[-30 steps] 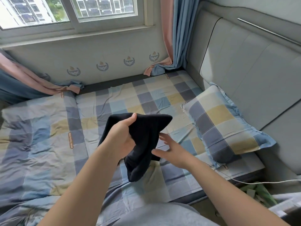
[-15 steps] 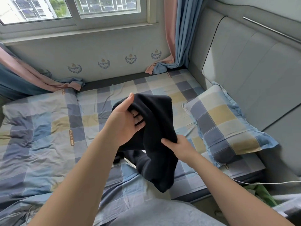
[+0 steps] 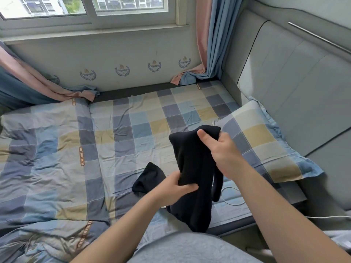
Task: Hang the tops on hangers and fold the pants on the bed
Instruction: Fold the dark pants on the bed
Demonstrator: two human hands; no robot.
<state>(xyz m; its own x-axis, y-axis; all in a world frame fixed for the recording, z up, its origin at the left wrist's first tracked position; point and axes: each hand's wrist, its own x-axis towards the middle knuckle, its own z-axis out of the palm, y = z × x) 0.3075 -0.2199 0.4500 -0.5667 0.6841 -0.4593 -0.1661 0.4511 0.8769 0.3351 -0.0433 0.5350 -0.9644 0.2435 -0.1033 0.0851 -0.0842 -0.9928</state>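
A rumpled checked quilt point(image 3: 47, 158) lies over the left part of the bed point(image 3: 144, 114), under the window point(image 3: 91, 8) and a pink and blue curtain point(image 3: 28, 80).

Nearer the middle, the left hand point(image 3: 173, 186) grips the black garment point(image 3: 195, 168) low on its length. The thumb is pressed across the front of the cloth and the fingers are curled behind it. A loose end of the garment sticks out to the left of this hand, down towards the sheet; whether it touches the sheet cannot be told.

The garment is bunched into a long band held up above the near edge of the bed. Its long axis runs from its top end, away from the person, down to its bottom end, which hangs close to the person's body. Whether it is a top or pants cannot be told.

The right hand point(image 3: 222, 149) clamps the top end, thumb on the front and fingers wrapped behind. A narrow strip of the cloth dangles below this hand.

To the right, a white cable point(image 3: 230, 198) loops on the sheet, and a checked pillow point(image 3: 266, 145) lies against the grey padded headboard point(image 3: 294, 82).
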